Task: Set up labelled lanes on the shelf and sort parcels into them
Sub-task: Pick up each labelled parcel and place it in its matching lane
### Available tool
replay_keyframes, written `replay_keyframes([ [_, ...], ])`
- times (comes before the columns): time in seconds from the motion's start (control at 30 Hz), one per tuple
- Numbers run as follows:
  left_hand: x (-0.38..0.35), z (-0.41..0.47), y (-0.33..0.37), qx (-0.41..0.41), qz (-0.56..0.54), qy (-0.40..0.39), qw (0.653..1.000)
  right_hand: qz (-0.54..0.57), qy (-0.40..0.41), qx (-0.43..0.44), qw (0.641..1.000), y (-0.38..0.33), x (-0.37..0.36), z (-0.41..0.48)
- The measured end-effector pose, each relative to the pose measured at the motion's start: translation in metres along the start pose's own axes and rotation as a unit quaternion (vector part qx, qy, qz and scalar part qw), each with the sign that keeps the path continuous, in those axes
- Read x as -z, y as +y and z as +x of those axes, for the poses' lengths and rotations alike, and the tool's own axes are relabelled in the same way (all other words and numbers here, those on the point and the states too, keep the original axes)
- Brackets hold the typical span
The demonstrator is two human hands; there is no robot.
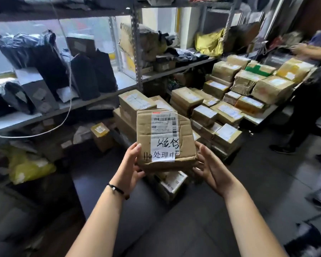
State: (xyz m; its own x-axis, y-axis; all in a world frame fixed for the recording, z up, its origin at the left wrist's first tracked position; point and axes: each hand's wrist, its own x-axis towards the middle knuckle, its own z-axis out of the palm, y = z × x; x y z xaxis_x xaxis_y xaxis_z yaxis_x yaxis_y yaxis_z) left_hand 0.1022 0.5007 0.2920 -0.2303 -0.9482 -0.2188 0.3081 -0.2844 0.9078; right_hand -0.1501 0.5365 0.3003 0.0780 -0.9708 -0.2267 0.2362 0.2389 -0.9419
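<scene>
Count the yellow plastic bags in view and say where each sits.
2: one yellow bag on the upper shelf at right, another low at left under the shelf. Others may be hidden behind parcels.

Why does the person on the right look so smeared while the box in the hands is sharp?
Head view: the held box is crisp, its label readable; the other person at the right edge is motion-blurred; the wide lens bends the shelf; window backlight darkens the bags.

A held box (165,138) sits centre, near; stacked parcels (224,101) spread far right on the floor; the shelf (93,101) of bags stands far left
</scene>
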Motion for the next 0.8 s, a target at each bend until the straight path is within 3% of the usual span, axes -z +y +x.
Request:
replay_keyframes([
  [0.17,-0.067,0.034,-0.018,-0.027,-0.003,-0.027,0.999,-0.016,-0.016,0.019,1.000,-0.024,0.069,-0.001],
  [0.43,-0.129,0.072,-0.047,-0.001,-0.004,-0.002,1.000,-0.041,-0.050,0.031,0.997,-0.047,0.148,0.028],
  [0.8,-0.144,0.147,-0.050,-0.008,-0.002,0.012,1.000,-0.024,-0.061,-0.016,0.998,-0.055,0.188,0.121],
])
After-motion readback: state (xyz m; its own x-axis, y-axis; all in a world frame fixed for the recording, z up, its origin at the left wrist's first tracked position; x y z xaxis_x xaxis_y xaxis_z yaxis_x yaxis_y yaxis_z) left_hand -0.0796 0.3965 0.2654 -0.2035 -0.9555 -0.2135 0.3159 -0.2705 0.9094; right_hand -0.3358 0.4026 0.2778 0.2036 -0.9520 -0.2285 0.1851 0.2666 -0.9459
